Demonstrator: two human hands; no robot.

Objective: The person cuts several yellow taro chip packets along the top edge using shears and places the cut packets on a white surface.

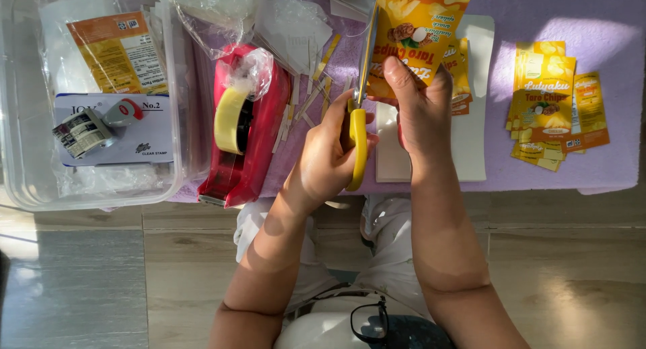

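Note:
My left hand [325, 157] is shut on yellow-handled scissors [358, 144], whose blades [368, 46] point away from me along the left edge of a yellow-orange printed snack label [417, 19]. My right hand [420, 113] holds that label by its lower end, thumb on top. Both hands hover over the near edge of a table covered in purple cloth [605, 46]. Under the right hand lies a white board [473, 140] with more labels [460, 80] on it.
A stack of cut labels [552, 107] lies to the right. A red tape dispenser [245, 134] stands left of my hands, with several paper strips [306, 103] beside it. A clear plastic box [20, 154] at far left holds a stamp and packets. Wooden floor lies below.

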